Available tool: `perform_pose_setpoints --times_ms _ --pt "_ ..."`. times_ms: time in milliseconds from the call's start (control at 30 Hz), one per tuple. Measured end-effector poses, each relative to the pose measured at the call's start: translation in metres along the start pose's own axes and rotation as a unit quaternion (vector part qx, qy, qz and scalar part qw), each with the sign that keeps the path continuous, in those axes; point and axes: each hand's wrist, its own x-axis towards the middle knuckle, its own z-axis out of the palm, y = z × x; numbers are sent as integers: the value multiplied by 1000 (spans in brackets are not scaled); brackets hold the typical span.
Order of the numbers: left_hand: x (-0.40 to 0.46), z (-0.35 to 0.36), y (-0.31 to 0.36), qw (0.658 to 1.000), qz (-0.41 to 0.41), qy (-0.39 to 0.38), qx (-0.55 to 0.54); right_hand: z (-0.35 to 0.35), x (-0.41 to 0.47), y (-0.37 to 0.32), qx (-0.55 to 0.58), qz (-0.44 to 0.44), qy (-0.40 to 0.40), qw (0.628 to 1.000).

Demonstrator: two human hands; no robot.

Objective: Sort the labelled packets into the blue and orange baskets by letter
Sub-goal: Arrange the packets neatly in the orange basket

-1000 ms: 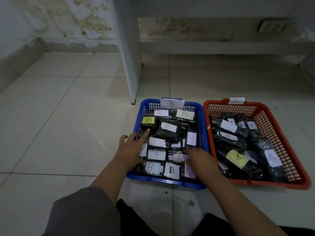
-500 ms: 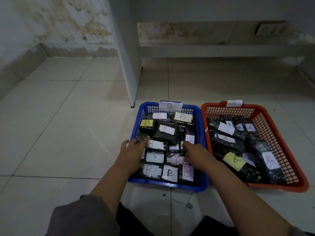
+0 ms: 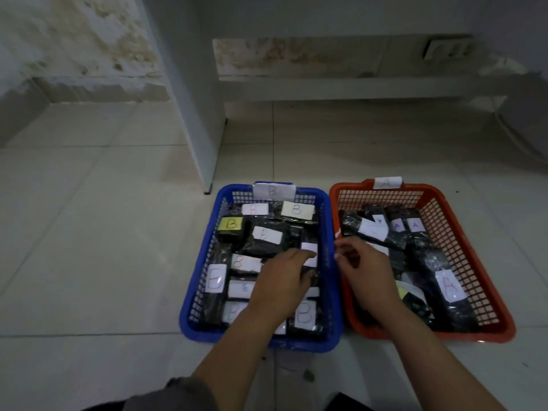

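The blue basket [image 3: 201, 262], tagged B, is full of dark packets with white B labels and one yellow B label [image 3: 230, 224]. To its right stands the orange basket [image 3: 474, 256], tagged A, holding dark packets labelled A [image 3: 450, 286]. My left hand [image 3: 281, 280] is over the blue basket's right half. Its fingers and thumb pinch a dark packet with a white label [image 3: 310, 250], whose letter is hidden. My right hand [image 3: 364, 271] hovers over the orange basket's left edge, fingers loosely curled and holding nothing.
Both baskets sit on a pale tiled floor [image 3: 103, 262]. A white upright panel [image 3: 195, 114] stands just behind the blue basket's far left corner. A stained wall with a low ledge [image 3: 341, 87] runs along the back.
My left hand crossed from the blue basket's left side to its right half and took a packet. My right hand left the blue basket and moved over the orange basket's left edge.
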Motion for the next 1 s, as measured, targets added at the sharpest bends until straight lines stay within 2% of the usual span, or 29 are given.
perform_pose_setpoints --times_ms 167,367,467,633,833,1000 --pt "31 40 32 999 9 -1 -50 -67 7 53 -44 29 65 996" --pt "80 62 43 998 -1 24 -50 -111 34 86 -7 76 111 991" --pt "107 65 43 999 -5 26 -36 -110 59 86 24 78 83 993" --pt "143 70 39 1000 -5 21 11 -89 93 93 -26 42 10 999" --pt "157 79 28 995 28 -83 53 -76 99 111 -51 54 -65 995" --pt "159 80 26 993 27 -90 71 -81 100 117 -11 61 -72 995"
